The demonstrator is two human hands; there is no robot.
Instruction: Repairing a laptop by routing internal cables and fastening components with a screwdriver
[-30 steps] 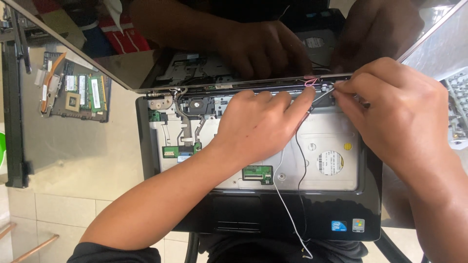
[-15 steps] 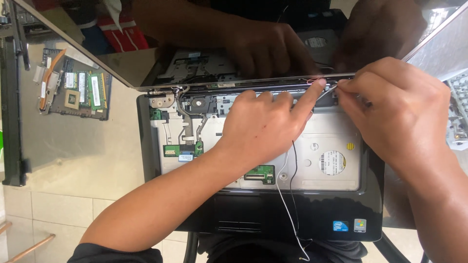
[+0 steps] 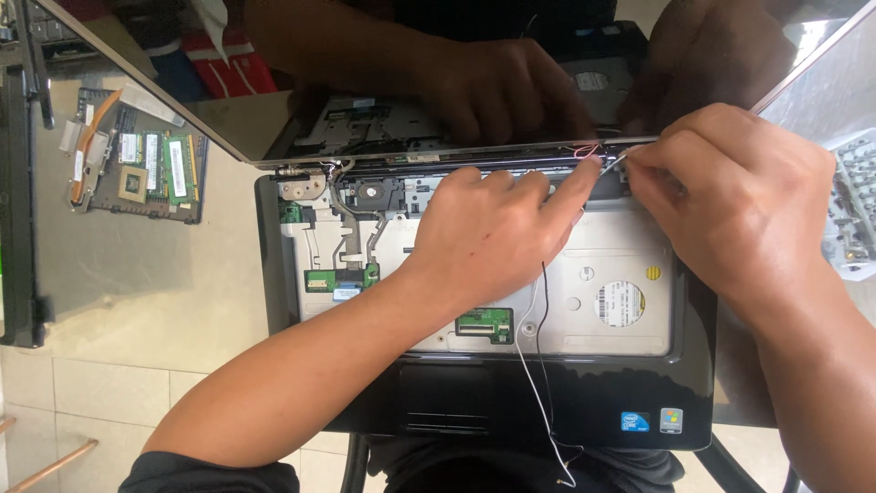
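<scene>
Thin white and black wires (image 3: 540,365) were trailed across the opened black laptop base (image 3: 511,411), from its front edge up to the hinge. Their upper ends were pinched between the fingers of the right hand (image 3: 730,210). Beside it, the left hand (image 3: 497,228) was laid flat, forefinger pressed at the hinge, nothing grasped.

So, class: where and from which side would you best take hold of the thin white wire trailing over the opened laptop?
Probably the white wire on its free stretch over the black palm rest, pinched from the front edge: there it lies loose and exposed, while its upper end disappears beneath the left hand by the hinge.
</scene>
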